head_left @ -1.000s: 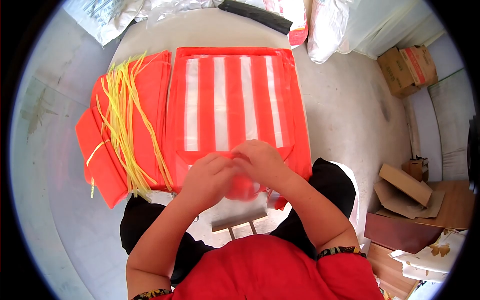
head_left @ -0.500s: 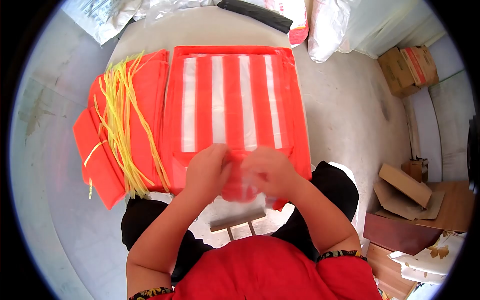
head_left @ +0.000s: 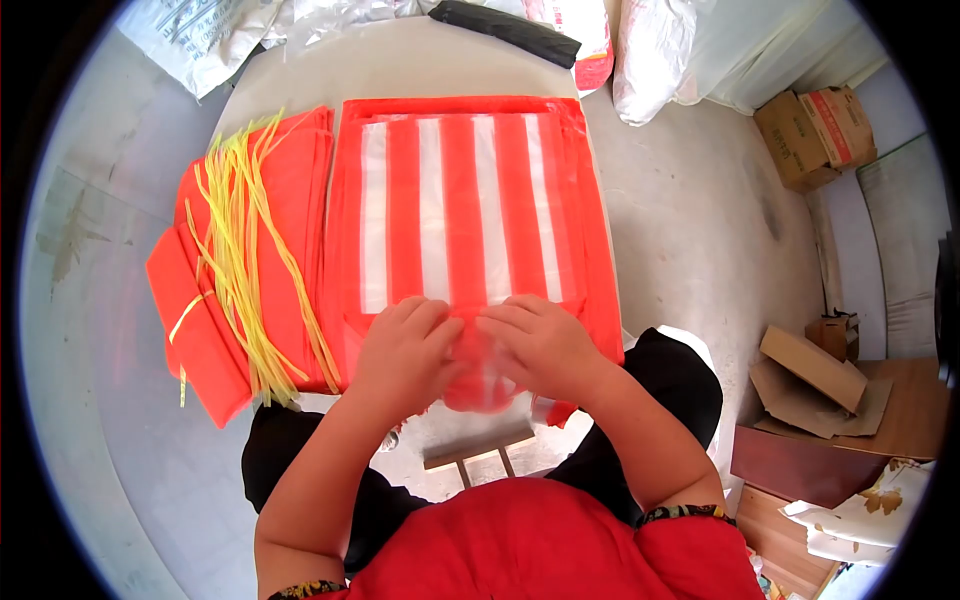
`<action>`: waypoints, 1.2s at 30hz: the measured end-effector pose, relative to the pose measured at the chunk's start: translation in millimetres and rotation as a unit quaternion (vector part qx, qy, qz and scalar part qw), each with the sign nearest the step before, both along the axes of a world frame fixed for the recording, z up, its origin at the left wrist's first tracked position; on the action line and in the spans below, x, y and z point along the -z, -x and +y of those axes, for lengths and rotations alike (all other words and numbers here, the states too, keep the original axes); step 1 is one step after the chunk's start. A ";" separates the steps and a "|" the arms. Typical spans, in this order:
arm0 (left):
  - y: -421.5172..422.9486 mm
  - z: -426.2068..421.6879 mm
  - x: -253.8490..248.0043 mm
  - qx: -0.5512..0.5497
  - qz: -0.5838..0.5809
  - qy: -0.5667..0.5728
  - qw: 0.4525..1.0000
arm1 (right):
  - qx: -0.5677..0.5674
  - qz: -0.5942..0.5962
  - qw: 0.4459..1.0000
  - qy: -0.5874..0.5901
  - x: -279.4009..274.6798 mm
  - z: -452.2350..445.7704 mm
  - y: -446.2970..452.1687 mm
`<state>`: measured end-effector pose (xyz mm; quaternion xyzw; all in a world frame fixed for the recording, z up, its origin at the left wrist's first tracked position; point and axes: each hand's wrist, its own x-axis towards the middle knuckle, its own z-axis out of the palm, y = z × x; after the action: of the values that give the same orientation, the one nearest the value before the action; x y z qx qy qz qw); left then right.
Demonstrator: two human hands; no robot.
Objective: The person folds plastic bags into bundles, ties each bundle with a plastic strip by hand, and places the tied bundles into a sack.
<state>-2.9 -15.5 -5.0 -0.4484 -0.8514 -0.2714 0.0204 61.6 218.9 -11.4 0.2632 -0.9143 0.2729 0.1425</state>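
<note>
A stack of red plastic bags with a clear-striped one on top lies flat before me. At its near edge, my left hand is closed on the top bag's plastic, fingers bent over it. My right hand mirrors it a short way to the right, also closed on the plastic. Between both hands a bunched, blurred red and clear part of the bag hangs over the table edge. The thumbs are partly hidden.
Yellow ties lie across folded red bags on the left, beside a tied red bundle. A black roll rests at the table's far edge. Cardboard boxes stand on the floor at right.
Both hands have shifted slightly; the right hand's fingers, curled before, now lie further forward on the bag's near edge. The plastic between the hands remains blurred.
</note>
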 end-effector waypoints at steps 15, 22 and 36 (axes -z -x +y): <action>4.4 -4.5 -6.3 -0.018 0.018 0.020 0.999 | 0.030 -0.029 0.997 -0.060 3.2 -4.1 6.3; 16.6 -40.4 -5.3 -0.080 -0.039 -0.005 0.996 | 0.090 -0.202 0.973 -0.071 -21.4 -2.2 8.6; 20.2 -61.3 -23.4 -0.224 -0.249 0.022 0.942 | 0.166 -0.381 0.908 0.061 -23.0 8.1 31.3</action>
<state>-23.1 -76.8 18.4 -0.1643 -0.9134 -0.3443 -0.1417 30.3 227.0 11.6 -0.0256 -0.9112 0.3798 -0.1576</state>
